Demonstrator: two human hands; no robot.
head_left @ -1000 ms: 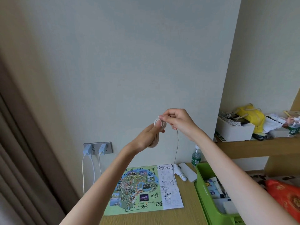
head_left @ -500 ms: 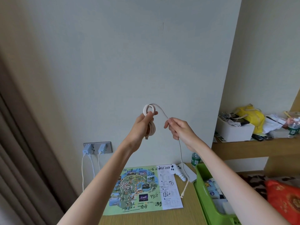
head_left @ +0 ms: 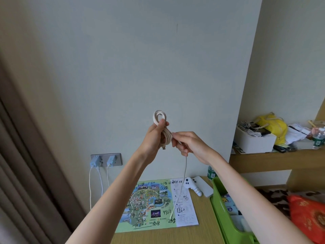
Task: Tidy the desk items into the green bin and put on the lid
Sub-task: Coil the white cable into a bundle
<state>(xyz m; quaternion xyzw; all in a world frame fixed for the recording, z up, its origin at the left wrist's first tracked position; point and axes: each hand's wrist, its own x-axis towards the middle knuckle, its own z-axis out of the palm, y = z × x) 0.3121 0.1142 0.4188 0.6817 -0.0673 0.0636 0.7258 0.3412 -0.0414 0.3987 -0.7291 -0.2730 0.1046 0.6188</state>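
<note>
The green bin [head_left: 221, 213], made of smooth plastic, stands at the right side of the wood-grain desk [head_left: 158, 237]. The frame cuts off its near end, and the right forearm hides part of its rim. The packets inside are too blurred to identify.

Above the desk, the left hand [head_left: 152, 137] is clenched around a cream cable [head_left: 167, 136] wound into a long oval coil. The right hand [head_left: 190, 145] pinches the loose strand just beside the coil. The strand's thin tail hangs down over a flat printed map [head_left: 151, 206].

Behind the map lie a rounded white controller [head_left: 191, 186] and a flat white block [head_left: 204, 188]. A bottle [head_left: 210, 173] is half hidden by the right arm. On the wall, a grey socket plate [head_left: 118, 158] holds two chargers.
</note>
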